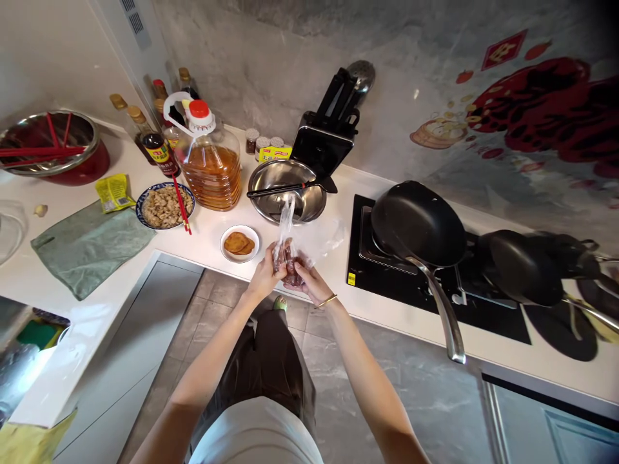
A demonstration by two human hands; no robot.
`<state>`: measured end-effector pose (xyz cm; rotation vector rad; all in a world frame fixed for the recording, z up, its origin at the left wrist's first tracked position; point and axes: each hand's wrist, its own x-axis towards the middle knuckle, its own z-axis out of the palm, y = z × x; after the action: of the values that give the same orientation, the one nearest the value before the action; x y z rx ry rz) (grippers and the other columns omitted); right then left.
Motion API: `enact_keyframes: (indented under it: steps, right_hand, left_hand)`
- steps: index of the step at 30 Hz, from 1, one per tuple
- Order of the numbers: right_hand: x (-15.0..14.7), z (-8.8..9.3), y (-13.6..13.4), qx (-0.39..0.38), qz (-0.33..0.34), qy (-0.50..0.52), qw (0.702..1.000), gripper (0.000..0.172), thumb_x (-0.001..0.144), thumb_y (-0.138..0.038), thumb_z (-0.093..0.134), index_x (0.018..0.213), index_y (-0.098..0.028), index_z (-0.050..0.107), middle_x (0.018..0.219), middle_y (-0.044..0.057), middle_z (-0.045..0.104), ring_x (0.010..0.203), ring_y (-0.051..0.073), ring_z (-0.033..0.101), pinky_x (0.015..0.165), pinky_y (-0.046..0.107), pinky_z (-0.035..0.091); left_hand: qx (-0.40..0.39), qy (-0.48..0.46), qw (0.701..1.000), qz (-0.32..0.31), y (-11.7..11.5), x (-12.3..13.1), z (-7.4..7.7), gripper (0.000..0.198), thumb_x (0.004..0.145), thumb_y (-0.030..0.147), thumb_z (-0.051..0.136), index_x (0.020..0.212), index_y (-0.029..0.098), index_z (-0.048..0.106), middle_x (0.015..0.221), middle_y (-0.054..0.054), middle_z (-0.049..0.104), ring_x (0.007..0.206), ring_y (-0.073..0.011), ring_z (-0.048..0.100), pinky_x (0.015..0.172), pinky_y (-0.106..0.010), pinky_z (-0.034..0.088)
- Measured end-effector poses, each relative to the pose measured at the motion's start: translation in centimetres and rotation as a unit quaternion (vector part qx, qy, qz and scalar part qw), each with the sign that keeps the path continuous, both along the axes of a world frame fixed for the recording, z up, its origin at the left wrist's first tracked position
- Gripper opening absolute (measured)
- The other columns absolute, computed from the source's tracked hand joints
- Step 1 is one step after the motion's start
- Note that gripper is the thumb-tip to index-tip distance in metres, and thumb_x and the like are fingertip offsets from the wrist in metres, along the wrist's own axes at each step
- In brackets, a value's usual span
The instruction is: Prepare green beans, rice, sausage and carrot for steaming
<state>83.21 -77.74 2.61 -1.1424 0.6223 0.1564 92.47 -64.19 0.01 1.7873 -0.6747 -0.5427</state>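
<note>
Plastic bag (293, 274) near steel bowl (283, 173): left hand (264, 273) and right hand (314, 284) pinch its filled end, likely soft, slippery, best cupped.

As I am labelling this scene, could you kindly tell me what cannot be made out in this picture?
Clear plastic bag, head view: its dark reddish-brown contents cannot be identified, partly covered by the bare left hand and bare right hand.
Round shiny steel bowl, head view: its inside is partly hidden by the long black spatula and the bag.
Round transparent dish, head view: cut off by the left edge.
Shiny yellow packet, head view: print too small.
</note>
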Motion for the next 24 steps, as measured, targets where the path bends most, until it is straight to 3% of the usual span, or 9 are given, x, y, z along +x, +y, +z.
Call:
enact_keyframes:
  steps: [2,4,7,11,15,17,19,21,24]
  right_hand:
    - [0.0,-0.2,0.3,0.002,-0.001,-0.023,1.000,0.068,0.074,-0.050,0.072,0.133,-0.040,0.040,0.129,0.001,0.057,0.109,0.022,0.061,0.087,0.044,0.056]
    - [0.1,-0.7,0.4,-0.042,0.005,-0.052,0.998,0.075,0.069,-0.043,0.077,0.135,-0.037,0.040,0.127,0.002,0.058,0.110,0.023,0.060,0.088,0.043,0.056]
    - [0.1,-1.8,0.4,-0.107,-0.009,-0.093,0.990,0.073,0.068,-0.038,0.078,0.133,-0.030,0.046,0.126,0.005,0.058,0.114,0.025,0.057,0.091,0.040,0.054]
    - [-0.2,-3.6,0.0,-0.119,-0.047,-0.112,0.985,0.073,0.064,-0.036,0.080,0.130,-0.030,0.048,0.126,0.005,0.059,0.114,0.024,0.057,0.090,0.038,0.054]
    - [-0.4,-5.8,-0.9,-0.116,-0.065,-0.080,0.988,0.083,0.061,-0.034,0.080,0.136,-0.029,0.044,0.098,0.002,0.069,0.079,0.019,0.064,0.063,0.031,0.055]
    - [-0.5,-7.0,-1.5,-0.117,-0.059,-0.059,0.990,0.082,0.064,-0.038,0.077,0.138,-0.027,0.041,0.078,-0.002,0.067,0.058,0.015,0.058,0.049,0.027,0.049]
    - [-0.7,-8.2,-2.0,-0.135,-0.046,-0.041,0.989,0.076,0.068,-0.045,0.074,0.135,-0.025,0.044,0.068,-0.003,0.064,0.051,0.013,0.053,0.045,0.027,0.046]
    - [-1.2,-8.9,-2.6,-0.194,-0.039,-0.032,0.980,0.066,0.071,-0.051,0.070,0.128,-0.023,0.052,0.072,0.000,0.066,0.057,0.016,0.057,0.051,0.031,0.050]
    - [-2.5,-9.3,-3.7,-0.334,-0.064,-0.038,0.940,0.050,0.074,-0.056,0.064,0.110,-0.022,0.064,0.097,0.007,0.069,0.094,0.025,0.063,0.080,0.046,0.055]
  left_hand:
    - [0.037,-0.023,0.999,-0.020,0.1,-0.3,0.2,0.070,0.088,0.043,0.052,0.144,0.012,0.025,0.128,-0.019,0.057,0.114,-0.0298,0.059,0.094,-0.043,0.047]
    - [0.057,-0.043,0.997,-0.041,0.3,-0.7,0.2,0.068,0.088,0.045,0.052,0.142,0.011,0.028,0.124,-0.021,0.059,0.112,-0.0308,0.060,0.092,-0.044,0.048]
    - [0.075,-0.049,0.995,-0.045,0.5,-1.2,-0.1,0.061,0.089,0.045,0.049,0.139,0.013,0.033,0.114,-0.018,0.064,0.103,-0.0293,0.064,0.086,-0.042,0.050]
    - [0.068,-0.030,0.997,-0.029,0.7,-1.2,-1.0,0.047,0.092,0.039,0.046,0.133,0.017,0.038,0.102,-0.012,0.068,0.092,-0.0245,0.066,0.080,-0.036,0.051]
    - [0.049,-0.039,0.998,-0.032,0.1,-0.5,-3.1,0.055,0.082,0.033,0.060,0.131,0.017,0.040,0.107,-0.010,0.067,0.094,-0.0226,0.065,0.082,-0.035,0.051]
    - [0.056,-0.051,0.997,-0.028,-0.5,-0.2,-4.5,0.064,0.078,0.027,0.063,0.135,0.015,0.036,0.114,-0.013,0.064,0.102,-0.0244,0.063,0.088,-0.038,0.050]
    - [0.073,-0.043,0.996,-0.035,-1.1,0.0,-5.7,0.073,0.077,0.025,0.063,0.140,0.013,0.029,0.117,-0.016,0.063,0.107,-0.0265,0.061,0.092,-0.042,0.048]
    - [0.096,-0.040,0.994,-0.038,-1.7,-0.2,-6.5,0.083,0.075,0.030,0.066,0.144,0.013,0.024,0.122,-0.018,0.061,0.114,-0.0297,0.058,0.096,-0.047,0.045]
    - [0.114,-0.083,0.990,-0.011,-3.0,-0.6,-6.2,0.099,0.068,0.048,0.073,0.146,0.013,0.022,0.143,-0.025,0.042,0.136,-0.0366,0.037,0.107,-0.056,0.031]
